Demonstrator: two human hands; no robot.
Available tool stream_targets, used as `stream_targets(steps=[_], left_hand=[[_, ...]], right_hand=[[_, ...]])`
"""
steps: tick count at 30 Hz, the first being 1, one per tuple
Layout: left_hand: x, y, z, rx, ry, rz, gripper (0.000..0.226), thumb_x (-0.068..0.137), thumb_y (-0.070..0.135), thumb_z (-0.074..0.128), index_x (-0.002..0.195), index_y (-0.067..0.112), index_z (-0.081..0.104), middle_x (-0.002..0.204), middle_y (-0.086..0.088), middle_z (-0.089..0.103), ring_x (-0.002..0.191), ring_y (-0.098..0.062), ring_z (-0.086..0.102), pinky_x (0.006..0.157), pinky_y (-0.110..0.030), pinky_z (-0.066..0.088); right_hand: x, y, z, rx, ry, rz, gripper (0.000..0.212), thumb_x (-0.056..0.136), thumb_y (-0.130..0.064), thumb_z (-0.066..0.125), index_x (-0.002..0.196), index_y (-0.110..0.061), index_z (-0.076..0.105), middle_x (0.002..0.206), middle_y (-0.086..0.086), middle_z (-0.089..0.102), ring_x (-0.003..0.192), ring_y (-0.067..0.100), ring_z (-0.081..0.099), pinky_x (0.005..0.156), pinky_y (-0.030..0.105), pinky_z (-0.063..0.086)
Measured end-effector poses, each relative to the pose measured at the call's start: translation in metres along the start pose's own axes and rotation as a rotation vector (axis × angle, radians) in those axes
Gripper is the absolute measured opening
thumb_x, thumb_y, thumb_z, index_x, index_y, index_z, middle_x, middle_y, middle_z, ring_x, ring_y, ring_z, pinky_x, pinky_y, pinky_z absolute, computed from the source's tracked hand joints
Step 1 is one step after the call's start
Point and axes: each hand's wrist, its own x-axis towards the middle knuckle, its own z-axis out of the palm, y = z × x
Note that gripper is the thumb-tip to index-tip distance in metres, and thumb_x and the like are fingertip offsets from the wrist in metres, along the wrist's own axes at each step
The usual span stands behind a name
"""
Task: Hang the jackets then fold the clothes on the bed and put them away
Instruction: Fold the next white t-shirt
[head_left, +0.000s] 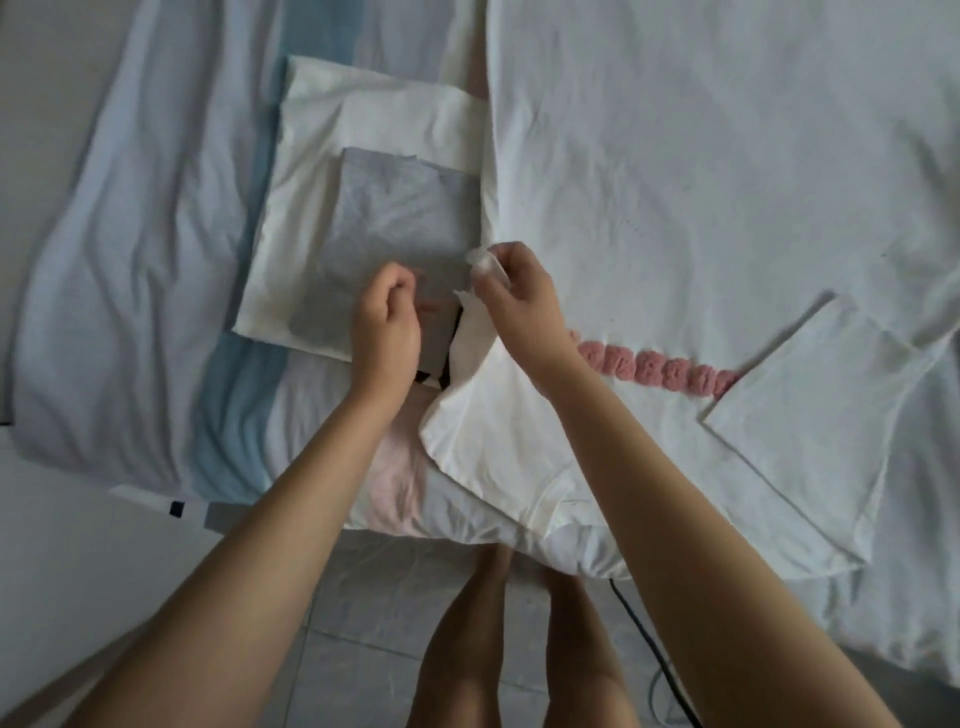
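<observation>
On a rumpled bed (130, 260), a white shirt (675, 208) lies spread flat, its sleeve (472, 338) pinched up by the right hand (519, 301), apparently for an inward fold, while the left hand (387, 322), curled over something unclear, hangs at the corner of the folded pile (400, 218) kept within reach.

- White T-shirt (675, 182), a row of pink tufts (654, 371) across it.
- Grey garment (400, 218) on a cream garment (311, 208).
- Bed sheet (130, 260): white, with a pale blue band and a faint pink patch.
</observation>
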Motion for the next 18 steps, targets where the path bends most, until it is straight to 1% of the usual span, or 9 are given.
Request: stream_targets(steps=[2, 3, 5, 7, 8, 10, 12, 15, 18], left_hand=[[-0.004, 0.006, -0.017, -0.258, 0.137, -0.134, 0.029, 0.084, 0.008, 0.031, 0.065, 0.024, 0.045, 0.085, -0.003, 0.057, 0.078, -0.034, 0.058, 0.067, -0.035, 0.051], [-0.007, 0.008, -0.024, -0.319, 0.189, -0.153, 0.033, 0.087, 0.002, 0.028, 0.067, 0.023, 0.045, 0.09, -0.003, 0.059, 0.078, -0.032, 0.063, 0.063, -0.03, 0.053], [-0.015, 0.005, -0.036, -0.34, 0.253, -0.141, 0.035, 0.09, -0.006, 0.025, 0.072, 0.018, 0.042, 0.095, -0.001, 0.06, 0.066, -0.014, 0.065, 0.058, -0.021, 0.049], [-0.019, -0.007, -0.046, -0.34, 0.257, -0.132, 0.033, 0.089, -0.008, 0.029, 0.075, 0.018, 0.044, 0.098, 0.0, 0.061, 0.067, -0.008, 0.063, 0.06, -0.02, 0.047], [-0.02, -0.015, -0.048, -0.318, 0.212, -0.119, 0.033, 0.088, -0.009, 0.032, 0.08, 0.019, 0.048, 0.101, 0.001, 0.06, 0.073, -0.005, 0.063, 0.064, -0.021, 0.047], [-0.016, -0.027, -0.045, -0.19, 0.033, -0.071, 0.044, 0.084, -0.015, 0.035, 0.106, 0.017, 0.056, 0.113, 0.004, 0.059, 0.087, 0.001, 0.06, 0.077, -0.018, 0.046], [-0.01, -0.031, -0.036, -0.081, -0.13, -0.002, 0.059, 0.081, -0.02, 0.036, 0.13, 0.01, 0.049, 0.13, -0.004, 0.055, 0.097, -0.004, 0.056, 0.087, -0.012, 0.042], [0.0, -0.018, -0.012, -0.104, -0.326, 0.032, 0.053, 0.08, -0.009, 0.043, 0.131, 0.001, 0.048, 0.122, -0.015, 0.058, 0.097, -0.019, 0.058, 0.088, -0.02, 0.044], [0.009, -0.011, 0.0, -0.054, -0.426, 0.023, 0.045, 0.073, 0.016, 0.049, 0.116, 0.004, 0.055, 0.095, -0.001, 0.058, 0.081, -0.012, 0.053, 0.077, -0.03, 0.045]], right_hand=[[0.006, -0.012, 0.013, 0.175, -0.105, 0.03, 0.016, 0.094, -0.009, 0.052, 0.081, -0.016, 0.048, 0.078, -0.005, 0.047, 0.07, 0.004, 0.045, 0.067, 0.018, 0.037], [0.009, -0.018, 0.021, 0.214, -0.147, 0.052, 0.021, 0.094, -0.008, 0.051, 0.077, -0.019, 0.046, 0.078, -0.006, 0.045, 0.069, 0.003, 0.043, 0.064, 0.015, 0.035], [0.014, -0.025, 0.036, 0.215, -0.178, 0.101, 0.024, 0.094, -0.008, 0.051, 0.074, -0.021, 0.044, 0.08, -0.004, 0.042, 0.067, 0.003, 0.041, 0.061, 0.014, 0.033], [0.019, -0.03, 0.05, 0.229, -0.172, 0.148, 0.021, 0.09, -0.01, 0.054, 0.074, -0.02, 0.046, 0.08, -0.001, 0.044, 0.069, 0.007, 0.042, 0.063, 0.018, 0.034], [0.02, -0.031, 0.052, 0.259, -0.154, 0.175, 0.016, 0.085, -0.014, 0.056, 0.072, -0.02, 0.047, 0.08, 0.002, 0.045, 0.072, 0.01, 0.044, 0.064, 0.021, 0.035], [0.022, -0.03, 0.047, 0.34, -0.137, 0.223, 0.005, 0.071, -0.021, 0.054, 0.071, -0.019, 0.05, 0.08, 0.006, 0.048, 0.076, 0.017, 0.046, 0.065, 0.026, 0.036], [0.023, -0.024, 0.037, 0.381, -0.157, 0.251, 0.016, 0.065, -0.022, 0.051, 0.078, -0.013, 0.054, 0.082, 0.009, 0.051, 0.075, 0.018, 0.048, 0.061, 0.026, 0.036], [0.023, -0.015, 0.016, 0.382, -0.223, 0.271, 0.017, 0.067, -0.021, 0.051, 0.081, -0.014, 0.056, 0.083, 0.006, 0.058, 0.08, 0.019, 0.056, 0.063, 0.024, 0.043], [0.021, -0.013, 0.0, 0.309, -0.323, 0.23, 0.008, 0.072, -0.014, 0.054, 0.073, -0.02, 0.06, 0.083, 0.004, 0.063, 0.081, 0.018, 0.061, 0.07, 0.025, 0.047]])
